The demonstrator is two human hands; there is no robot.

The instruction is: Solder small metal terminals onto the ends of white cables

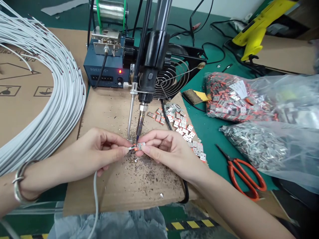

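Observation:
Between thumb and fingertips, my left hand [102,151] pinches the end of a white cable [95,196], whose length hangs below the hand past the cardboard's front edge. My right hand [166,149] grips a small USB connector [141,146] with a metal shell and an orange part. The cable's tip meets the connector's orange end, directly under the soldering iron [141,122]. That iron is clamped upright on a stand, its tip at the joint. A thin metal feed tube [131,116] comes down beside it, ending just above my left fingertips.
Loose USB connectors [184,126] lie right of the iron, near a black fan [171,78]. Behind stands a blue soldering station [107,66] with a solder spool [111,15]. White cables [72,96] are coiled left. Bagged connectors [231,99] and orange-handled scissors [245,176] lie right.

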